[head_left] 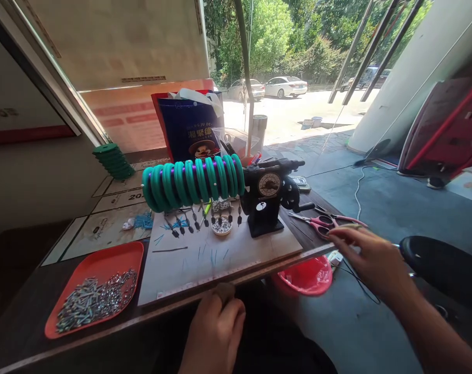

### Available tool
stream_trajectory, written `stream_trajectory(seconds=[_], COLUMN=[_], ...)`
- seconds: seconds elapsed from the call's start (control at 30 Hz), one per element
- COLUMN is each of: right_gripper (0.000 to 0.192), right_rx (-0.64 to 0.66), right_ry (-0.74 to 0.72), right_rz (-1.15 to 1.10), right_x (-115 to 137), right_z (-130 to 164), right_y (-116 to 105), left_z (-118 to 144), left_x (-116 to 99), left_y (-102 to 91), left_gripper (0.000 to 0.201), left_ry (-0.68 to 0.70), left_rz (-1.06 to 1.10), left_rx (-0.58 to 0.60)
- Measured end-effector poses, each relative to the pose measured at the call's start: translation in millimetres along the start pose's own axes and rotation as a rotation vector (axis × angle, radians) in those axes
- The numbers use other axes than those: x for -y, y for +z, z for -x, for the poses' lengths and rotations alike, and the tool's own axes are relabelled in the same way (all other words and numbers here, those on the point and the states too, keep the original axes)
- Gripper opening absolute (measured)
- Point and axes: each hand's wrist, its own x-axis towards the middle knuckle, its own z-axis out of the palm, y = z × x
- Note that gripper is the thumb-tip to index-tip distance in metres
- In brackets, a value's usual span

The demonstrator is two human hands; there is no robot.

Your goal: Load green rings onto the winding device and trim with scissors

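My left hand (214, 327) is at the near edge of the grey work board (189, 270), fingers curled around a small brownish object that I cannot identify. My right hand (370, 254) hovers at the table's right corner, fingers pinched near the red-handled scissors (322, 223); a thin dark wire seems to run from it. On the board stands a black hand-crank winding machine (269, 195) with a dial. A long shaft loaded with several green rings (192, 182) sticks out to its left. Below it a small white dish (221, 225) holds metal bits.
An orange tray (99, 270) holding several small metal parts lies at the left. A stack of green rings (113, 161) stands at the back left, a blue bag (189, 130) behind the machine. A red basin (308, 275) sits under the table edge, a black stool (446, 265) at right.
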Motion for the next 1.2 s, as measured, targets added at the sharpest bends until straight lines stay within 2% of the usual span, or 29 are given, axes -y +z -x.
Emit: stream_trajectory(seconds=[0.03,0.13,0.27,0.37,0.47,0.5,0.53,0.6,0.67,0.7,0.8,0.87,0.93,1.03,1.2], right_gripper=[0.032,0.031,0.016,0.019,0.022,0.025,0.026,0.025,0.027,0.026,0.024,0.028,0.027,0.029,0.040], right_rx=[0.035,0.163,0.266,0.283,0.258,0.225,0.148,0.002,0.051,0.140,0.334,0.368,0.315,0.179,0.098], right_ry=[0.071,0.028,-0.018,0.001,0.075,0.129,0.249,0.343,0.265,0.212,-0.081,-0.169,-0.130,-0.100,-0.181], right_rz=[0.156,0.254,0.354,0.363,0.353,0.339,0.286,-0.067,-0.519,-0.622,-0.767,-0.864,-0.950,-0.991,-0.881], right_x=[-15,-33,-14,-6,-19,-25,-30,-30,-13,1,49,74,89,98,102], right_z=[-14,-47,-62,-61,-45,-35,-22,8,39,52,80,91,99,108,109], right_y=[-5,-7,11,10,-6,-11,-15,-17,-8,-1,24,40,55,73,89], left_z=[-1,-4,-11,-13,-15,-17,-19,-24,-30,-32,-37,-38,-38,-36,-33], left_x=[2,8,10,10,11,10,9,7,4,2,0,0,1,5,12], left_y=[0.5,0.6,-4.2,-7.9,-7.6,-6.7,-5.6,-3.5,-2.2,-1.8,-0.8,0.2,1.0,0.2,-4.6], left_gripper=[0.017,0.023,0.025,0.019,0.016,0.016,0.017,0.018,0.017,0.016,0.016,0.016,0.018,0.018,0.022], left_ry=[-0.005,0.018,0.077,0.077,0.072,0.070,0.068,0.065,0.079,0.098,0.144,0.143,0.136,0.144,0.139], left_rz=[-0.020,-0.064,-0.123,-0.126,-0.149,-0.163,-0.174,-0.185,-0.195,-0.203,-0.244,-0.272,-0.285,-0.283,-0.283], left_rx=[-0.024,-0.115,-0.204,-0.191,-0.191,-0.204,-0.215,-0.209,-0.180,-0.165,-0.142,-0.143,-0.157,-0.185,-0.225])
